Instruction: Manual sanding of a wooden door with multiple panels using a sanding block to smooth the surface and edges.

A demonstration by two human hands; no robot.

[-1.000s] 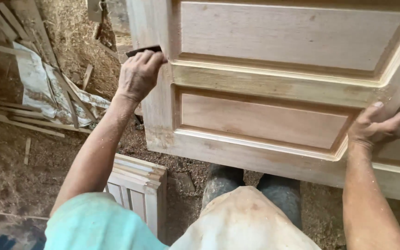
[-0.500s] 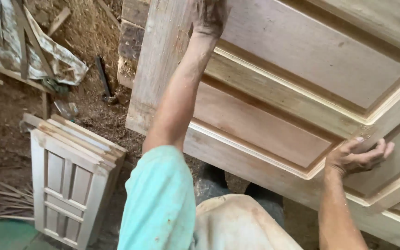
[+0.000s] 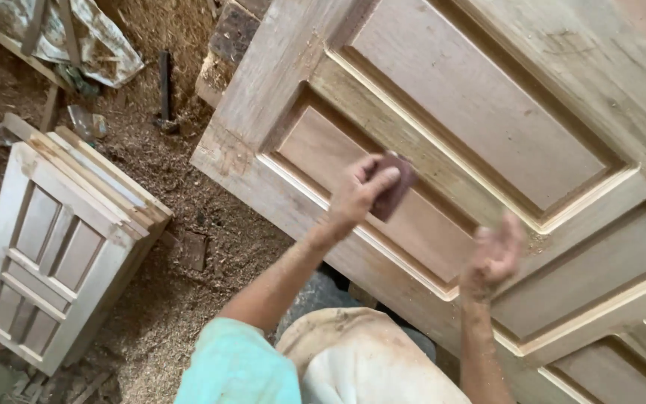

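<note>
The left hand (image 3: 360, 188) grips a dark sanding pad (image 3: 393, 193) pressed flat on the door's (image 3: 487, 135) lower panel. The right hand (image 3: 493, 253) is blurred near the rail; its fingers look loosely open. The door runs off frame.

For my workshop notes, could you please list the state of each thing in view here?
Panelled door: bare wood, tilted, unpainted.
Sanding pad: pressed on a door panel.
Left hand: gripping the sanding pad.
Right hand: open, blurred, against the door.
Stack of small panelled shutters: lying on the sawdust floor.
</note>
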